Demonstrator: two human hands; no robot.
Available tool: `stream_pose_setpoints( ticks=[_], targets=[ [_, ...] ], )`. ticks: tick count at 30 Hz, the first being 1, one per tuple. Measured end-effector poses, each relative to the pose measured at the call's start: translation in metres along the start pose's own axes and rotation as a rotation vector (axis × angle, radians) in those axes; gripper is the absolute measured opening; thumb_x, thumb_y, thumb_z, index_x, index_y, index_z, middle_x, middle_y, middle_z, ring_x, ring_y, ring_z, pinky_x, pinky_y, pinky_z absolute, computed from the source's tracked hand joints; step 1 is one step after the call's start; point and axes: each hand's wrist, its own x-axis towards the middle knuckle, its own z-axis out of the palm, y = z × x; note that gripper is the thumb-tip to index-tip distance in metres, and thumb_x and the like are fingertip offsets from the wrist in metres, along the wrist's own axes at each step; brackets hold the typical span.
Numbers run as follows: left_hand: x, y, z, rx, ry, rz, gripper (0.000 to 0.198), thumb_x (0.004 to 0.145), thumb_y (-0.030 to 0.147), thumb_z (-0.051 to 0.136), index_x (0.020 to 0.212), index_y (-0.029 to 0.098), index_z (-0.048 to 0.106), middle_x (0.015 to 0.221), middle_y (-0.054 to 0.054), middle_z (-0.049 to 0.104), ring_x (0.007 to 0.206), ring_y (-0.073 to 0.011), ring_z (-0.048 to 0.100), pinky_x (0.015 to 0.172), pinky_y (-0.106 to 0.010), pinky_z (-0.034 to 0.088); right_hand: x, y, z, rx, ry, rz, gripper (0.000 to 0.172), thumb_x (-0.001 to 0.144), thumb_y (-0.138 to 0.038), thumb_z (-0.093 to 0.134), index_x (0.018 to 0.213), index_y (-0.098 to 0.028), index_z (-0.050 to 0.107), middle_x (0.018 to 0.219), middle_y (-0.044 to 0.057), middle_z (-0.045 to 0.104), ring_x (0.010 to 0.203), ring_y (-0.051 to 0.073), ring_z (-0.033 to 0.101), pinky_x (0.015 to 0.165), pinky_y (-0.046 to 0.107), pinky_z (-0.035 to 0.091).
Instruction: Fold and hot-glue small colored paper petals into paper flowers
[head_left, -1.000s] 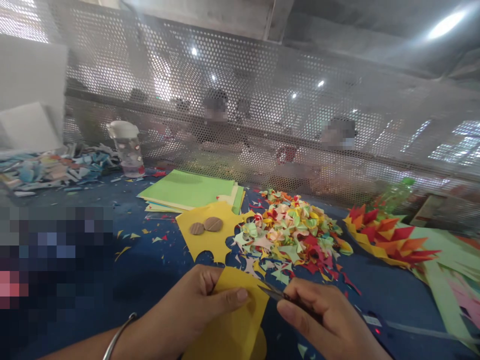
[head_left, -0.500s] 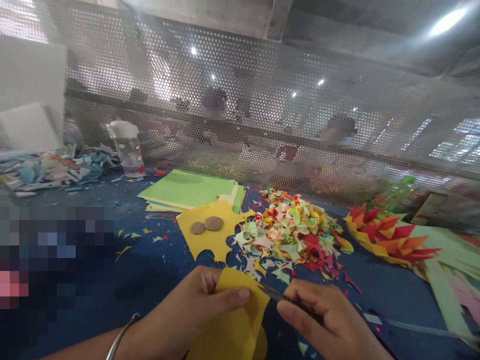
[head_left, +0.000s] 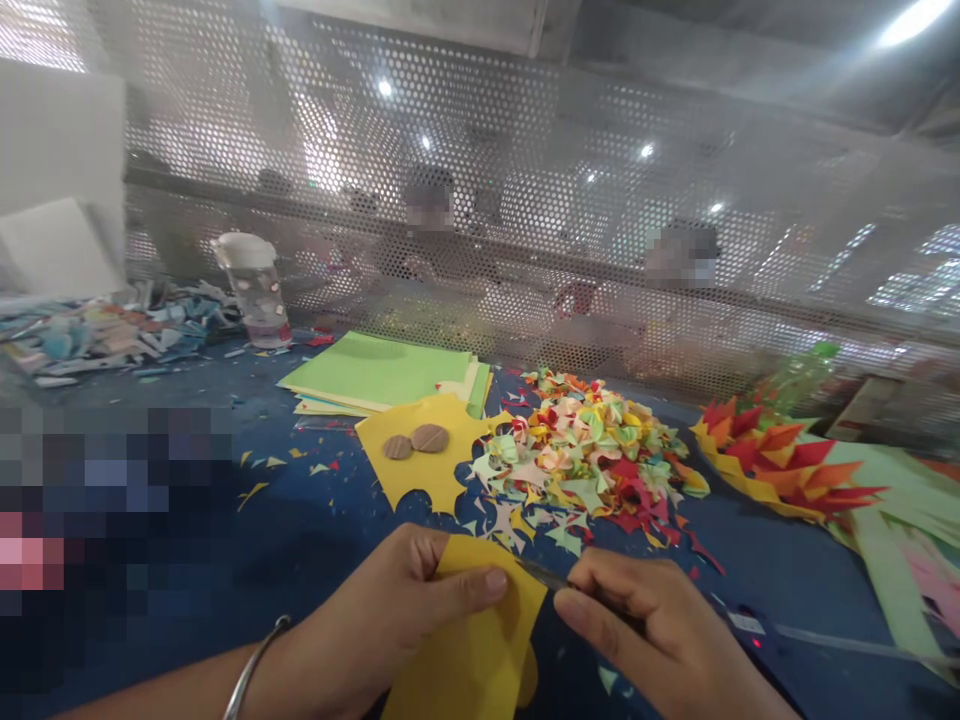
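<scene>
My left hand (head_left: 420,590) pinches a sheet of yellow paper (head_left: 465,660), its thumb lying across the front near the top edge. My right hand (head_left: 645,620) is closed around a pair of scissors (head_left: 546,574), whose dark blades point left and meet the paper's upper right edge; the handles are mostly hidden in the fingers. Beyond the hands lies another yellow sheet (head_left: 420,480) with rounded bites cut from its edge. Two brown cardboard ovals (head_left: 430,438) rest on it. To its right is a heap of colourful paper cuttings (head_left: 592,450).
Green and other coloured paper (head_left: 382,365) is stacked behind. A lidded clear cup (head_left: 259,295) stands back left beside a pile of pale scraps (head_left: 127,335). At right are a folded red, orange and yellow paper piece (head_left: 787,455) and a green bottle (head_left: 802,380). A perforated metal screen (head_left: 495,240) rises behind.
The yellow paper and my left hand have shifted slightly right. The scissors stay at the paper's edge in my right hand. The whole view has tilted a little.
</scene>
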Motion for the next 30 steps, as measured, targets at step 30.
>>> stream_pose_setpoints(
  ticks=[30],
  targets=[
    [0.0011, 0.0005, 0.0027, 0.017, 0.057, 0.022, 0.034, 0.070, 0.046, 0.078, 0.073, 0.013, 0.075, 0.066, -0.005, 0.073, 0.054, -0.0126, 0.063, 0.054, -0.020, 0.046, -0.0017, 0.0015, -0.0033, 0.008, -0.016, 0.007, 0.042, 0.093, -0.053, 0.045, 0.066, -0.022, 0.040, 0.060, -0.006, 0.031, 0.055, 0.012, 0.030, 0.050, 0.027, 0.021]
  ],
)
